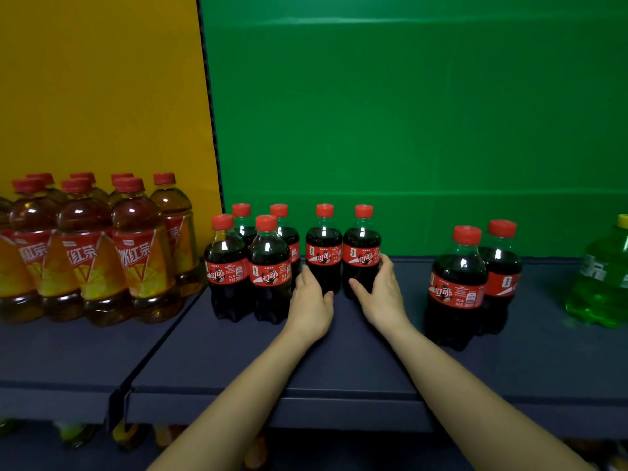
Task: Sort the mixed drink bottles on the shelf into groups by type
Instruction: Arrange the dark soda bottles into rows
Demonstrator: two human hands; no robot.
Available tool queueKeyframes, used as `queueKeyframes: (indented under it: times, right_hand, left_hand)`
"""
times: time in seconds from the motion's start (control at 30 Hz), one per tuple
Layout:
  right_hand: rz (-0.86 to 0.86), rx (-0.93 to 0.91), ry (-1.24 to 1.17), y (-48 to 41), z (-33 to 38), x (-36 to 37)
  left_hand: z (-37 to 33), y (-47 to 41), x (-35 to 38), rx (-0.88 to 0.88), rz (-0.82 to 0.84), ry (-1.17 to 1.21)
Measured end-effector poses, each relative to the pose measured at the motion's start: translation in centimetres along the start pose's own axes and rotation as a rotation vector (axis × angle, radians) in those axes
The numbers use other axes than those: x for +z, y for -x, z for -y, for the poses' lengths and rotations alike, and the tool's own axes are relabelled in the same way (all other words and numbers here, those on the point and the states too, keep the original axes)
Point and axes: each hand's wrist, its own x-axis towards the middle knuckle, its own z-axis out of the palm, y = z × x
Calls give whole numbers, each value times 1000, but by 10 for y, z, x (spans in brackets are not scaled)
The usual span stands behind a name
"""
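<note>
From my station I read the sort as well along. The tall amber tea bottles with red caps and orange labels (136,253) stand bunched at the left of the dark blue shelf (339,355). Just beside them is a tight cluster of four small dark cola bottles with red caps (268,266).

The left hand (311,297) has its fingers curled round the foot of a fifth cola bottle (324,253). The right hand (377,290) wraps a sixth cola bottle (361,253) touching it, thumb in front and fingers (385,261) round the far side. This pair stands upright near the cluster.

Two stray cola bottles (457,283) wait well apart on the right, short of a green drink bottle with a yellow cap (601,280) at the frame edge. I judge only closing up the colas remains.
</note>
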Motion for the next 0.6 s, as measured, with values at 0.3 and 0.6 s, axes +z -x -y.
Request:
queueKeyframes:
  times: [0.3,0.6]
  right_hand:
    - [284,-102,-19,62,22,-62]
    - [212,-73,103,110,-14,-154]
  left_hand:
    - [-15,33,-7,169,-23,99]
    - [-66,52,28,397,239,227]
